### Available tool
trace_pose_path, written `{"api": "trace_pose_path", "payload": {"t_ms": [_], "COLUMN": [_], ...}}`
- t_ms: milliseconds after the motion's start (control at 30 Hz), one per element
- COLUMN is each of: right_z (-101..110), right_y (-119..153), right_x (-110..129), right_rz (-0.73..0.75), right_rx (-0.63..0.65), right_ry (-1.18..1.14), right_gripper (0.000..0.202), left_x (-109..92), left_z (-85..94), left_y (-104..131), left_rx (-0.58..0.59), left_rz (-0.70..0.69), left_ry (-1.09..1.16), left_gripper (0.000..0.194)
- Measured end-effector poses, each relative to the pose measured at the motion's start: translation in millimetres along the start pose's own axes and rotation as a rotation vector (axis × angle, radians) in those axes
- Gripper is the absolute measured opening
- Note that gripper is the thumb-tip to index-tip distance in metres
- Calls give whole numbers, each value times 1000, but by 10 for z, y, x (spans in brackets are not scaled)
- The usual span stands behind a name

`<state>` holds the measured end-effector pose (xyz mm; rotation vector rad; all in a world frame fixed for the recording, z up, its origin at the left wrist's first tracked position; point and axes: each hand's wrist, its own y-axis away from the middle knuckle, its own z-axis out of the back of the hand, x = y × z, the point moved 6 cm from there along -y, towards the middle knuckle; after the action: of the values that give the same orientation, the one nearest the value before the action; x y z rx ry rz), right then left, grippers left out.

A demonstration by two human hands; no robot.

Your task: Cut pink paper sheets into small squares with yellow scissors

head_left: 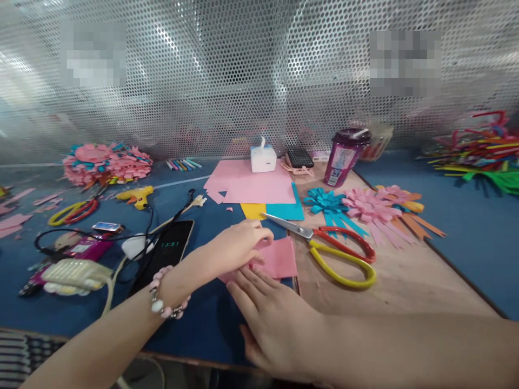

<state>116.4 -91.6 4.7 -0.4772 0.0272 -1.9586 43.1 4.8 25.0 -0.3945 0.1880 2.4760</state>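
Observation:
A small piece of pink paper (pixel 284 256) with a crease lies near the table's front, partly hidden under both hands. My left hand (pixel 231 246), wearing a bead bracelet, curls its fingers over the paper's far left part and grips it. Stretched out flat, the fingers of my right hand (pixel 279 313) press on the paper's near edge. Just right of the paper rest large scissors (pixel 300 227) with one red and one yellow handle, blades apart from both hands. Behind lie a pink sheet (pixel 255 186), a blue sheet (pixel 286 208) and a yellow piece (pixel 252 210).
A phone (pixel 172 243), cables and a yellow glue gun (pixel 140 197) lie left, near second scissors (pixel 75 212). Paper flowers (pixel 371 205), a purple cup (pixel 344 156) and a tissue box (pixel 263 159) stand right and behind. A perforated metal wall (pixel 243 70) closes the back.

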Motion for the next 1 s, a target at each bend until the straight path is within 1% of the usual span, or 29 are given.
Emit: {"api": "trace_pose_path", "payload": {"t_ms": [167,333,400,533,600,700,767,867,933,1000], "right_z": [18,112,179,347,384,382,359,358,385,419], "right_y": [86,225,269,368,438,552,602,615,602,593], "right_x": [-30,-103,-123,-116,-113,-136,-168,-248,-317,-389], "right_rz": [-20,-47,-53,-43,-33,-14,12,28,12,-3], "right_rx": [11,-3,-46,-212,-267,-316,-305,-255,-237,-245], "right_ry": [28,127,179,292,351,440,475,412,303,201], "right_gripper": [63,59,56,47,44,42,43,42,39,38], "left_x": [18,-38,-60,-80,-89,-118,-142,-207,-260,-303], "left_z": [-32,-22,-12,9,16,22,23,37,58,77], "left_y": [11,29,37,43,44,52,63,84,100,116], "left_rx": [17,17,12,13,18,25,28,30,34,56], "left_rz": [33,41,29,32,37,26,27,34,44,59], "left_ry": [29,-12,-28,-38,-48,-73,-99,-159,-195,-220], "left_gripper": [30,28,29,31,29,28,25,23,28,32]}}
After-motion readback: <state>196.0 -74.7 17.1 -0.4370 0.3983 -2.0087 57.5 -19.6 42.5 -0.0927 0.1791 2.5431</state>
